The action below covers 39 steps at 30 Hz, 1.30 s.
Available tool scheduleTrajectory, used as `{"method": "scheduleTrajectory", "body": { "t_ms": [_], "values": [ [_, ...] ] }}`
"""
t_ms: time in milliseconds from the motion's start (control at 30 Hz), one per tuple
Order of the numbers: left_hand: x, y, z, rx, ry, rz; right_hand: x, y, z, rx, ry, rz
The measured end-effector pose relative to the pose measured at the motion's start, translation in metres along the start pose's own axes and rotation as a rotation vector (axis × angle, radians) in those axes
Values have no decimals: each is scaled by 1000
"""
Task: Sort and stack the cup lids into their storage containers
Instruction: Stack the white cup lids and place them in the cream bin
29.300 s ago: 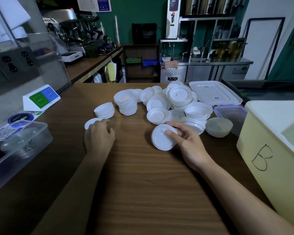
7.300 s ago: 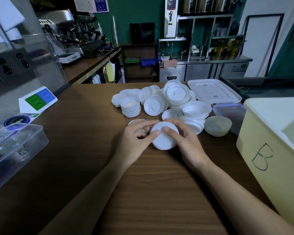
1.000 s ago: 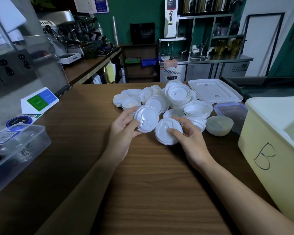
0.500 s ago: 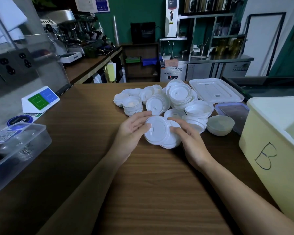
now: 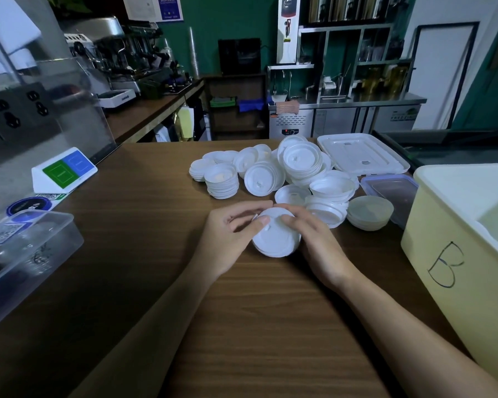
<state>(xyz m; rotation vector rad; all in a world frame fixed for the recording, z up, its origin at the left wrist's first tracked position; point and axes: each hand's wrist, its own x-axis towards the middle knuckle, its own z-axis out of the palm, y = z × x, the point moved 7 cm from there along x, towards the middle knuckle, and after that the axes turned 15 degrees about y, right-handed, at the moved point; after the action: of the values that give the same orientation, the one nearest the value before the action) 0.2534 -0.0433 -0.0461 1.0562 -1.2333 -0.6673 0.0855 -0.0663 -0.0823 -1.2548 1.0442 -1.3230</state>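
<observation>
Your left hand and right hand both grip a short stack of white lids, fingers curled over its rim. It rests on the tabletop, just before the lid pile; the bin marked B stands at right.

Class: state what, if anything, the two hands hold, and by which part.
A stack of white lids, by its rim: left hand at the left edge, right hand at the right.

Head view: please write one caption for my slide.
Left hand and right hand hold a stack of white lids on the counter, near the unsorted pile and a yellow bin.
</observation>
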Motion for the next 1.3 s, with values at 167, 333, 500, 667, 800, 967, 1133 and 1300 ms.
{"method": "scheduleTrajectory", "body": {
  "t_ms": [167,333,500,667,800,967,1133,1300],
  "values": [
    [-1,-4,0,-19,56,-58,-1,0,-2,1,7,-46],
    [-2,-9,-3,16,55,-95,1,3,-5,6,47,-26],
    [-3,-15,0,68,-24,-156,5,5,-9,85,80,1],
    [-7,-24,8,48,-126,-229,5,6,-9,101,81,3],
    [-1,-25,2,26,-56,-193,5,6,-6,111,56,12],
    [2,-22,-1,16,-15,-148,2,3,-7,73,57,-5],
    [0,-19,0,63,-26,-78,1,0,-7,15,80,-32],
    [15,-18,-20,412,88,224,3,-1,-12,2,147,-49]
  ]
}}
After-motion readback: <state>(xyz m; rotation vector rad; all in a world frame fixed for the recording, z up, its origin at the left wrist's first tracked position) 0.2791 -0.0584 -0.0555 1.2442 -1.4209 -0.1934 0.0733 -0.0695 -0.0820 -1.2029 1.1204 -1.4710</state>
